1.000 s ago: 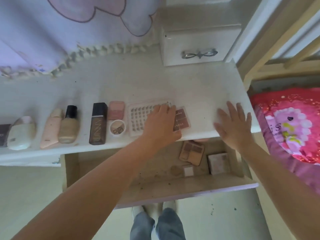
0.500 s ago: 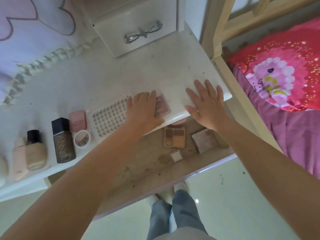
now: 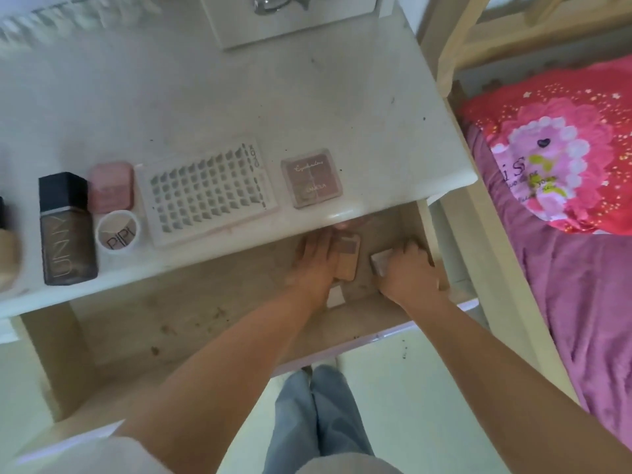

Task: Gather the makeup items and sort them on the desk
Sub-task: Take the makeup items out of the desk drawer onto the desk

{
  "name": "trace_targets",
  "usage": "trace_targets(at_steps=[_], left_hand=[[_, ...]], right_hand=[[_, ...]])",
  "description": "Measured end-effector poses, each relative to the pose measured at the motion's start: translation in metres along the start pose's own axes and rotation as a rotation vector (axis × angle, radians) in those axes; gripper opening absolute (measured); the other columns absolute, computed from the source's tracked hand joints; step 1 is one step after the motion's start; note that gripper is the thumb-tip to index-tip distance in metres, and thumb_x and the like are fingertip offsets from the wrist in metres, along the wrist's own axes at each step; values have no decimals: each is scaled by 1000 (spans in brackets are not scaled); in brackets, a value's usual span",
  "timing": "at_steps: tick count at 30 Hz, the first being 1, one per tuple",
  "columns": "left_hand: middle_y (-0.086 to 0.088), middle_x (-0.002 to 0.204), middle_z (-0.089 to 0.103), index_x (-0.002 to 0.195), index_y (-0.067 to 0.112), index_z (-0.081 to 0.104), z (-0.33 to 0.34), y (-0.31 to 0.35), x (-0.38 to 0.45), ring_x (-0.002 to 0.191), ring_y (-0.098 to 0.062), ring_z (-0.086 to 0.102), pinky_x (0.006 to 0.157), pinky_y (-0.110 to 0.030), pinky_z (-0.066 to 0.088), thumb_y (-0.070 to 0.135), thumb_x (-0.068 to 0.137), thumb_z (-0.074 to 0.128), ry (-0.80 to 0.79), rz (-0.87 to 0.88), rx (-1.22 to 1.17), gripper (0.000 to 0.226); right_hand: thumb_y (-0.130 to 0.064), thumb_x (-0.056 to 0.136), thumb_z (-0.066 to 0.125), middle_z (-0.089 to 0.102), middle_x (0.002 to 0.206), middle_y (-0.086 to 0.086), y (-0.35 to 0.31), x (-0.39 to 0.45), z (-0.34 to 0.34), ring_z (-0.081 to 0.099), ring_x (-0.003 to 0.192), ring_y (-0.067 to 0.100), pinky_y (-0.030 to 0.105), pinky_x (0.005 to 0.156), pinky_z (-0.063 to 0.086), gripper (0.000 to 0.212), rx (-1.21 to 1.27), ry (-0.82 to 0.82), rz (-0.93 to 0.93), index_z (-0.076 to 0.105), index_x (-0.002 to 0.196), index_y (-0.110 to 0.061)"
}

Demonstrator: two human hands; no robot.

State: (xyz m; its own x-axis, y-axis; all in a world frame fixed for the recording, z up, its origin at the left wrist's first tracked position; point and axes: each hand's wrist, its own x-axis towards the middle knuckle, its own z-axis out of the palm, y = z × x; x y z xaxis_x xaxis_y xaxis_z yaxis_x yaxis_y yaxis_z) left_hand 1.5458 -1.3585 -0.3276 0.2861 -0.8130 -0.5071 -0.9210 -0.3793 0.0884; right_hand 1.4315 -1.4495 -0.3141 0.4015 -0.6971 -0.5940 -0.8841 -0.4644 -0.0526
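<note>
My two hands are down in the open drawer [image 3: 191, 323] under the desk top [image 3: 307, 107]. My left hand [image 3: 313, 260] closes on a tan eyeshadow palette [image 3: 349, 257]. My right hand [image 3: 408, 270] is curled over a small pale box [image 3: 379, 263] at the drawer's right end. Lined up on the desk are a beige bottle [image 3: 6, 249], a dark UNNY bottle [image 3: 66, 230], a pink compact [image 3: 111, 188], a round white PIPI jar [image 3: 118, 232], a lash tray [image 3: 208, 193] and a pink palette [image 3: 312, 182].
A small white square item [image 3: 335, 297] lies in the drawer near my left wrist. A white box with a bow handle [image 3: 290, 18] stands at the desk's back. A bed frame [image 3: 455, 46] and a pink and red bedspread [image 3: 564, 172] are close on the right.
Both hands left the desk top and dropped into the drawer. The left hand let go of the pink palette, which now lies alone beside the lash tray. The view tilted down and right.
</note>
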Motion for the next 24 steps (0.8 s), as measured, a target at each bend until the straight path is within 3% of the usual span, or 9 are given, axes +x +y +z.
trace_targets(at_steps=[2, 3, 5, 7, 10, 13, 18, 21, 24], left_hand=[[-18, 143, 37, 137, 7, 36, 9, -1, 4, 132, -27, 37, 111, -32, 26, 31, 75, 65, 157, 3, 132, 73], [-13, 122, 60, 121, 13, 58, 9, -1, 2, 114, -22, 56, 100, -26, 43, 41, 56, 75, 187, -28, 201, 72], [-1, 89, 72, 99, 24, 71, 5, -7, -7, 84, -11, 68, 78, -20, 53, 50, 33, 80, 189, -89, 254, 71], [-9, 108, 64, 120, 16, 59, 9, -19, -12, 99, -19, 62, 85, -25, 49, 43, 51, 79, 160, -126, 168, 77], [-19, 138, 27, 143, 9, 12, 27, -37, -20, 126, -32, 30, 101, -36, 33, 31, 80, 63, 15, -152, -90, 84], [-15, 133, 31, 140, 11, 15, 27, -46, -42, 119, -31, 34, 97, -35, 35, 41, 72, 68, -37, -189, -359, 91], [-3, 121, 42, 136, 21, 27, 5, -46, -90, 95, -9, 36, 79, -19, 31, 33, 57, 74, -39, -3, -562, 92], [2, 123, 41, 136, 23, 31, -31, -39, -107, 99, -7, 38, 82, -18, 30, 36, 55, 76, 69, 119, -605, 93], [-1, 122, 42, 135, 23, 33, -80, -29, -97, 99, -10, 40, 81, -19, 29, 36, 57, 77, 233, 164, -571, 90]], right_hand=[[-29, 88, 51, 23, 140, 16, -9, 1, 11, 27, 127, 30, 39, 98, 36, 58, -15, 10, 49, 30, 133, 0], [-25, 88, 51, 21, 141, 15, -10, 1, 16, 24, 128, 32, 40, 99, 34, 57, -22, 29, 60, 29, 134, 0], [-21, 86, 51, 22, 140, 12, -11, 1, 22, 19, 130, 34, 45, 102, 30, 55, -18, 38, 35, 29, 134, -4], [-18, 87, 50, 21, 141, 8, -12, 1, 25, 18, 131, 37, 49, 102, 31, 57, -8, -1, 7, 25, 137, -9], [-15, 87, 50, 21, 140, 13, -17, 3, 24, 29, 122, 40, 45, 96, 40, 55, -38, 5, 34, 25, 135, -9], [-17, 85, 55, 18, 139, 17, -20, -1, 18, 33, 118, 38, 44, 96, 37, 57, -31, 70, 36, 27, 134, -9], [-17, 67, 77, 22, 141, 14, -5, -36, -8, 30, 128, 30, 33, 101, 33, 94, 215, -29, -127, 15, 137, -5], [-13, 62, 77, 38, 126, 10, 17, -61, -42, 42, 109, 23, 23, 80, 36, 84, 279, -42, -141, 27, 129, -6], [-8, 60, 75, 44, 113, 7, 34, -65, -92, 43, 96, 18, 19, 70, 31, 67, 305, 103, -272, 41, 117, -7]])
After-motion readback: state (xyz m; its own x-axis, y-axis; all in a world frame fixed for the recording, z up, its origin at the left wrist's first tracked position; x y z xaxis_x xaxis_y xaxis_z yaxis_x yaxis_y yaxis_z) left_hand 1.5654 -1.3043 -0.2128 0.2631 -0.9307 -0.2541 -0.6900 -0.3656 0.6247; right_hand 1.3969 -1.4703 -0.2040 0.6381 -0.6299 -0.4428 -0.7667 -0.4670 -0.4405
